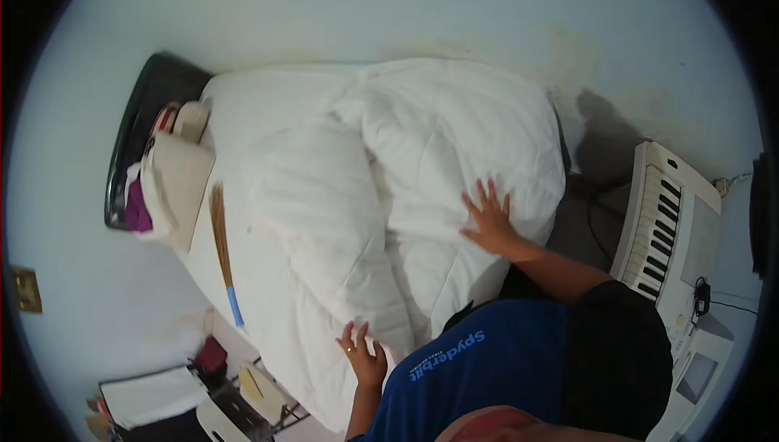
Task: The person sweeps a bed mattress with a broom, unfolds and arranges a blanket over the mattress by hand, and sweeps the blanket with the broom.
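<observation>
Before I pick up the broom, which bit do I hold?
Hold the broom by its blue handle, best with the left hand, coming from above on the near side. That narrow end points toward the person's side, while the bristles spread out near the pillow.

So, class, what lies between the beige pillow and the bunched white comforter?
The head view shows a blue-handled broom on the bed between the pillow and the comforter.
</observation>
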Action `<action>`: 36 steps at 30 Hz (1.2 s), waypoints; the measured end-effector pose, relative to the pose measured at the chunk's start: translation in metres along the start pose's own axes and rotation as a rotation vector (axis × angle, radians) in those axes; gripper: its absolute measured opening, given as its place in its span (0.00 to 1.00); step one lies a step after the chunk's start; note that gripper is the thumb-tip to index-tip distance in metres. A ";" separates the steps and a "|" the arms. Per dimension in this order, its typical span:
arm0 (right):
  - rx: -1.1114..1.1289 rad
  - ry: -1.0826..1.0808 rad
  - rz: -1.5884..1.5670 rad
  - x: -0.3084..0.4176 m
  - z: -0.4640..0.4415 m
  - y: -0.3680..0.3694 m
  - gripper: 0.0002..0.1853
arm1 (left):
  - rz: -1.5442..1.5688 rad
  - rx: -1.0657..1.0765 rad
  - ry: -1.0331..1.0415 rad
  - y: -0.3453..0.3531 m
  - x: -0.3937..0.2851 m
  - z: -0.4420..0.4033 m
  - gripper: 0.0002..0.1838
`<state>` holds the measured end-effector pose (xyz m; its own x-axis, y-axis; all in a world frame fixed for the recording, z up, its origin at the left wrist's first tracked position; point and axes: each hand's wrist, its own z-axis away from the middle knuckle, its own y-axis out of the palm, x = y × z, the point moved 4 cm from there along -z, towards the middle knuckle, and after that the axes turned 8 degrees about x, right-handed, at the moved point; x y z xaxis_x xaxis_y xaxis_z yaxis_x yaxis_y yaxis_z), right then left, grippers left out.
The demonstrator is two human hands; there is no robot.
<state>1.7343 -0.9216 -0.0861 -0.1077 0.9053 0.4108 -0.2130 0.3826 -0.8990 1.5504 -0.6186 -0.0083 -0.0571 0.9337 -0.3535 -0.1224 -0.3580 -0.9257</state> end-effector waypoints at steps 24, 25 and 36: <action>0.706 0.145 0.356 0.089 0.035 0.147 0.76 | 0.330 0.393 -1.172 0.199 0.298 0.160 0.77; 0.693 0.147 0.355 0.091 0.036 0.145 0.75 | 0.334 0.477 -1.042 0.222 0.311 0.156 0.77; 0.593 0.086 0.329 0.097 0.044 0.128 0.73 | 0.326 0.400 -1.394 0.129 0.229 0.130 0.78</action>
<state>1.6542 -0.7929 -0.1546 -0.1853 0.9781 0.0948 -0.6808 -0.0582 -0.7301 1.3924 -0.4520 -0.1911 -0.9865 0.1360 0.0917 -0.1626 -0.7389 -0.6539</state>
